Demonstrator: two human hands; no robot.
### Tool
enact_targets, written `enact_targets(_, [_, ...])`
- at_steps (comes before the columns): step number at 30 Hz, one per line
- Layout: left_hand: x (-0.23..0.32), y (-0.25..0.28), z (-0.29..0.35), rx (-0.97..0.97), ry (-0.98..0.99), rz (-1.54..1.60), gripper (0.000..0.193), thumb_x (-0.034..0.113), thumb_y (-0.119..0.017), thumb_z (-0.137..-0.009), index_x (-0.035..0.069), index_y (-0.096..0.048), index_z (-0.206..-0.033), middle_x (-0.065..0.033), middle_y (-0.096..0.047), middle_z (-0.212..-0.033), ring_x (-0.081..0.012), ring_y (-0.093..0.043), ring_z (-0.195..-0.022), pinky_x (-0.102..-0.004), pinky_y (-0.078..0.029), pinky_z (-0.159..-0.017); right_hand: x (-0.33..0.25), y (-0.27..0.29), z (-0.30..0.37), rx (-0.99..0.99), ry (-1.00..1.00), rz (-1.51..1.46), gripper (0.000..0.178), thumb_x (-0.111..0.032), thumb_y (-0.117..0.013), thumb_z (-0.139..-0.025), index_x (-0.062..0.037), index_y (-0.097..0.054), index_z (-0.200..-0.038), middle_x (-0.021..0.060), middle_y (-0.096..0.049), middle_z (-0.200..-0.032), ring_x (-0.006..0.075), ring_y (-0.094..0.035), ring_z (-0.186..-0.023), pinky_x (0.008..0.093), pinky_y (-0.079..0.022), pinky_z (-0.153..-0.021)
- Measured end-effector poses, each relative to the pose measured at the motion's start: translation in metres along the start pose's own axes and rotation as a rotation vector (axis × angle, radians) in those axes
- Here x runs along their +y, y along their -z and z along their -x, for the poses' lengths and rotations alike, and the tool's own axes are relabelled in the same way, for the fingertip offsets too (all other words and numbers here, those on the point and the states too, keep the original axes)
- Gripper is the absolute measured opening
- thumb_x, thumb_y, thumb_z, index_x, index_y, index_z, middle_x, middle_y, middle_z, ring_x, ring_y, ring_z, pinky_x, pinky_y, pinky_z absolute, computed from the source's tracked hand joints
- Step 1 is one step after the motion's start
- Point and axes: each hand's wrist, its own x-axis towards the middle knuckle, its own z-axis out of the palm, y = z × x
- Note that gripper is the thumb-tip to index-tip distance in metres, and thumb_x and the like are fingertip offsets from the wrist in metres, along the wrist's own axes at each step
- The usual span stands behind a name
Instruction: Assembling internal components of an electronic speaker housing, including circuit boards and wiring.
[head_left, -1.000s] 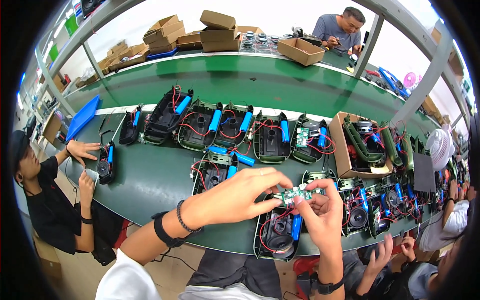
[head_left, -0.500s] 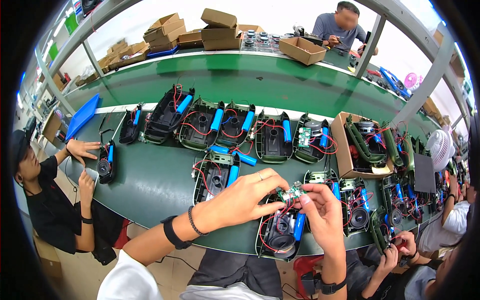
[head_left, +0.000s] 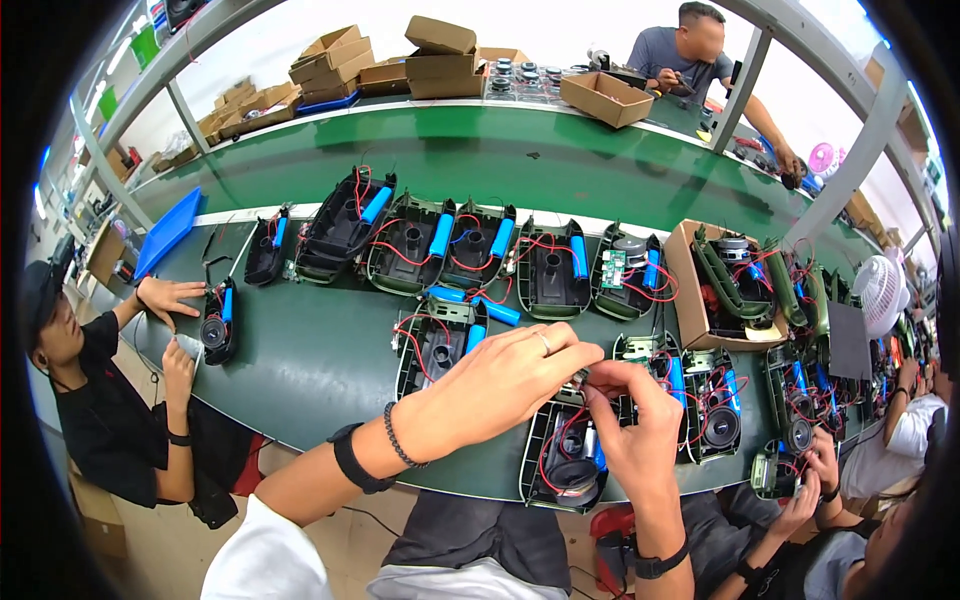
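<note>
My left hand (head_left: pixel 495 385) and my right hand (head_left: pixel 640 415) meet over the far end of a dark green speaker shell (head_left: pixel 532 470) at the table's near edge. Between their pinched fingertips is a small green circuit board (head_left: pixel 577 383), mostly hidden by the fingers. Red wires run down from there into the shell. A round black speaker (head_left: pixel 575 474) lies at the shell's near end, with a blue battery cell (head_left: pixel 600 455) along its right side. Beyond my left wrist stands another open shell (head_left: pixel 412 377) with its own blue cell.
Several open shells with cells and red wires line the green table (head_left: pixel 300 370). A cardboard box (head_left: pixel 695 300) holding shells stands to the right, near a white fan (head_left: pixel 880 290). Co-workers sit left and right; another person (head_left: pixel 690 55) works across the bench. A blue tray (head_left: pixel 170 230) lies far left.
My hands have closed in and turned, so the board shows far less than before. Across the bench, the person has stretched an arm to the right. The right-hand co-worker's shell has moved lower.
</note>
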Motion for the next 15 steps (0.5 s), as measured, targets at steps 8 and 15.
enact_targets(8, [-0.012,-0.002,0.000,-0.021,0.252,0.426,0.018,-0.001,-0.070,-0.092,0.000,-0.071,-0.109,-0.0111,-0.067,-0.105,-0.0224,-0.074,-0.092,-0.0326,-0.060,-0.082,0.015,0.035,-0.007,-0.220,-0.125,-0.071,0.026,0.003,-0.065,-0.092,0.0004,-0.069,-0.118,0.0149,-0.075,-0.109,0.0245,-0.072,-0.102,0.0341,-0.055,-0.092])
enact_targets(15, [-0.013,-0.026,0.006,0.065,0.381,0.579,0.017,0.003,-0.072,-0.093,-0.002,-0.069,-0.109,-0.0105,-0.071,-0.104,-0.0189,-0.075,-0.098,-0.0328,-0.061,-0.088,0.022,0.027,-0.012,-0.281,0.084,0.094,0.032,-0.001,-0.077,-0.082,-0.0033,-0.072,-0.114,0.0153,-0.074,-0.099,0.0328,-0.070,-0.092,0.0405,-0.055,-0.083])
